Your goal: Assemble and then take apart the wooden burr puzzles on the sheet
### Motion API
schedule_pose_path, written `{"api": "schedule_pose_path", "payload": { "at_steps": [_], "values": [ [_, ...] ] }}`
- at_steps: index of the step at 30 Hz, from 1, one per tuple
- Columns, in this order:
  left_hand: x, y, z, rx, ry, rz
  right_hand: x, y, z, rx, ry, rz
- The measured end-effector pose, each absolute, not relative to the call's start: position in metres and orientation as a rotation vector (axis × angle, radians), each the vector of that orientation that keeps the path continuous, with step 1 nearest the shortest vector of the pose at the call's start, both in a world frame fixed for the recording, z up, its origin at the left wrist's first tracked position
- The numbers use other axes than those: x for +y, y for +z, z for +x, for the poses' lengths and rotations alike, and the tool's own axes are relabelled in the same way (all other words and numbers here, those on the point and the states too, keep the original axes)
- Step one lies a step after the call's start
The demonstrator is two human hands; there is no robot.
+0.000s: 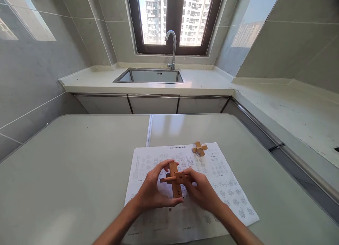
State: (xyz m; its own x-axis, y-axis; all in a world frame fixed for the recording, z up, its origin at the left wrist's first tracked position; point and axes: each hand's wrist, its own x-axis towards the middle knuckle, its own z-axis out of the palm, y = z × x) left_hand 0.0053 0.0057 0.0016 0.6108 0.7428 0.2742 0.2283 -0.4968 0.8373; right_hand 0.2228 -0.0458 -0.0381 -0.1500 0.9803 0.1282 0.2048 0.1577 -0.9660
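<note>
Both of my hands hold a wooden cross-shaped puzzle made of interlocked bars, one bar marked with a number. My left hand curls around its left side, thumb under and fingers over the top. On the puzzle's right side my right hand pinches a horizontal bar. The puzzle is raised just above a white printed instruction sheet lying on the grey table. A second, smaller assembled wooden puzzle rests on the sheet's far right corner, apart from both hands.
Beyond the table runs a pale counter with a steel sink and a curved tap under a window. The counter continues along the right wall. Grey tiled walls stand left and right.
</note>
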Motion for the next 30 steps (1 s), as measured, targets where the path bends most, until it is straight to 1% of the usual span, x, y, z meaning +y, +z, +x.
{"api": "schedule_pose_path", "payload": {
  "at_steps": [3, 6, 13, 19, 25, 30],
  "values": [
    [0.006, -0.001, 0.004, 0.776, 0.797, 2.061, -0.047, -0.039, 0.222, -1.628, 0.967, -1.192],
    [0.007, -0.003, 0.003, 0.77, 0.813, 2.073, -0.047, -0.039, 0.221, -1.631, 0.929, -1.183],
    [0.007, -0.002, 0.005, 0.715, 0.824, 2.018, -0.046, -0.035, 0.222, -1.604, 1.053, -1.177],
    [0.011, 0.004, 0.002, 0.78, 0.784, 2.005, -0.047, -0.028, 0.225, -1.645, 1.171, -1.085],
    [0.01, 0.005, 0.002, 0.771, 0.789, 2.008, -0.046, -0.026, 0.223, -1.644, 1.095, -1.156],
    [0.006, -0.003, 0.002, 0.865, 0.908, 2.124, -0.043, -0.024, 0.228, -1.48, 1.084, -1.257]
  ]
}}
